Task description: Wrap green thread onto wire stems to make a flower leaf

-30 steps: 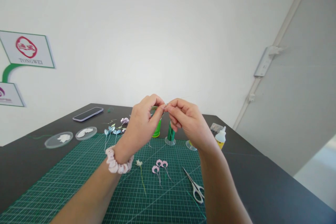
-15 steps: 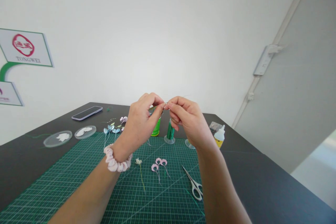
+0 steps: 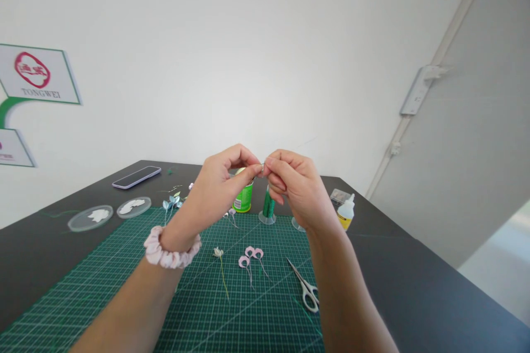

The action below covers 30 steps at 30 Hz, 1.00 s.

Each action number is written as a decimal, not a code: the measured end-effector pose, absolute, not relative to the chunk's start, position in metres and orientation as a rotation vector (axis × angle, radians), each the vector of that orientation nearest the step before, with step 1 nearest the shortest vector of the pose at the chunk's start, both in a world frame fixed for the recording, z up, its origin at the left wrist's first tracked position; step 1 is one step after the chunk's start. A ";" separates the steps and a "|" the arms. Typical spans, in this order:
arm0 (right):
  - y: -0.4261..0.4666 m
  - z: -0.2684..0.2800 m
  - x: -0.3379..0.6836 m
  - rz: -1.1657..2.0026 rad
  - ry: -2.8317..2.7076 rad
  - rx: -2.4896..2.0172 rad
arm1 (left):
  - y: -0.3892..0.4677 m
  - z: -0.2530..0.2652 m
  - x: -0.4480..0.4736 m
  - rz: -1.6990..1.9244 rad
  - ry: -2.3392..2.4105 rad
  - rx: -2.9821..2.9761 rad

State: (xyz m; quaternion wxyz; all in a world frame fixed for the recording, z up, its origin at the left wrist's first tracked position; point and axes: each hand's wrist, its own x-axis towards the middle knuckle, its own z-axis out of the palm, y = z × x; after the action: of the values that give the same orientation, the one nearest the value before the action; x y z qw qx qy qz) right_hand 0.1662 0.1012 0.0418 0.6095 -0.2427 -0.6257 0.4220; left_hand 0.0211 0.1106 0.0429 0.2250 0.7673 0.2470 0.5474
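Pinching a thin strand (image 3: 263, 164) seems the step in hand: the left hand (image 3: 215, 187) has its fingers closed on it, the strand shows between both hands above the table (image 3: 397, 281), and the right hand (image 3: 296, 187) also has closed fingers there. The next move probably calls for a steady, fine grip. Leftmost, a shallow dish (image 3: 80, 226) and a second dish (image 3: 141, 211) hold white pieces (image 3: 98, 214); farther right stand a green can (image 3: 243, 198), contents hidden, and a bottle (image 3: 346, 212), its filling unclear.

"TONGWEI" on wall sign (image 3: 62, 69)
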 end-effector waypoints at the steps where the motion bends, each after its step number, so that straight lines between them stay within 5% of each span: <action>1: 0.102 0.042 0.167 0.975 -1.456 -0.557 | 0.112 0.043 0.020 1.447 0.641 2.045; 30: 0.099 0.040 0.166 0.897 -1.577 -0.632 | 0.113 0.041 0.025 1.118 0.536 1.660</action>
State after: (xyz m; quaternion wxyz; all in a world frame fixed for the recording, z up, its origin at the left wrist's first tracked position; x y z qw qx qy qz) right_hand 0.1662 0.0994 0.0403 0.5732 -0.2695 -0.6726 0.3825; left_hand 0.0245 0.1135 0.0414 0.5098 0.6892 0.2227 0.4642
